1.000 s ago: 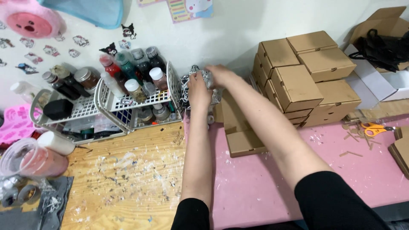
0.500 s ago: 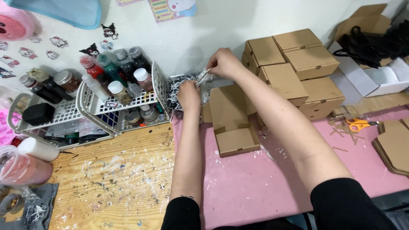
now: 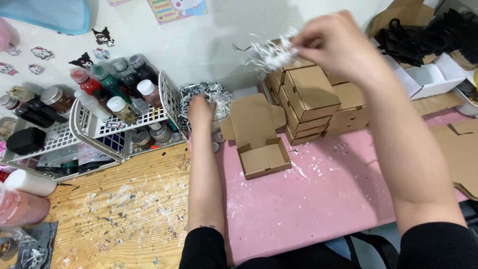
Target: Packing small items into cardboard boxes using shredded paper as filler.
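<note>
My right hand (image 3: 331, 42) is raised above the cardboard boxes and pinches a tuft of white shredded paper (image 3: 269, 52). My left hand (image 3: 200, 110) rests in a pile of black-and-white shredded paper (image 3: 216, 94) held in a clear container by the wall. An open small cardboard box (image 3: 261, 154), lid flipped back, lies on the pink mat (image 3: 308, 199) just right of my left forearm. It looks empty inside.
A stack of closed small cardboard boxes (image 3: 311, 97) stands behind the open one. White wire racks (image 3: 99, 129) with paint bottles and jars sit at the left. Flat cardboard (image 3: 460, 149) lies at the right edge. A paint-speckled wooden board (image 3: 119, 214) covers the left front.
My right hand has lifted up and to the right, pulling a tuft of shredded paper out of the pile. My left hand stays on the pile.
</note>
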